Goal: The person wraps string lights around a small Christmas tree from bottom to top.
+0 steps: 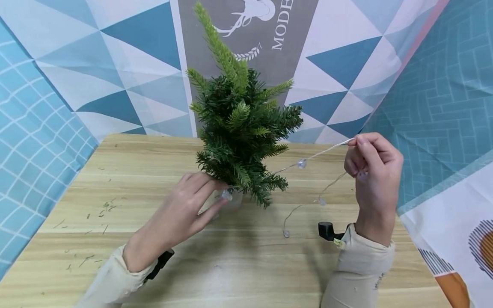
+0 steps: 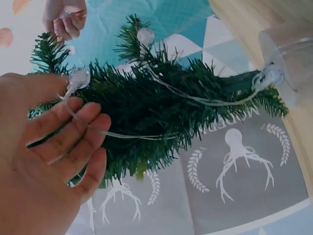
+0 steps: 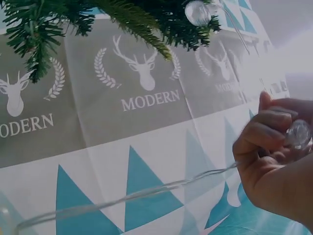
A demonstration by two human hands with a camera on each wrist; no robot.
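Note:
A small artificial Christmas tree [image 1: 242, 128] stands on the table, its pale base [image 1: 233, 202] partly covered by branches. A thin string light [image 1: 327, 149] with clear round bulbs runs along its lower branches. At the tree's lower left, my left hand [image 1: 182, 205] pinches the string beside a bulb [image 2: 79, 78] between thumb and forefinger, the other fingers loosely bent. Out to the right, my right hand [image 1: 379, 171] holds the string taut between thumb and forefinger, its other fingers curled. Another bulb [image 3: 298, 134] lies against that palm. The loose end [image 1: 286, 233] trails down below.
Green needle scraps [image 1: 108, 206] are scattered on the left of the wooden table [image 1: 127, 171]. Patterned cloth [image 1: 146, 47] hangs right behind the tree, with blue cloth [image 1: 34, 107] at the left side. A white printed cloth [image 1: 443, 218] borders the right edge.

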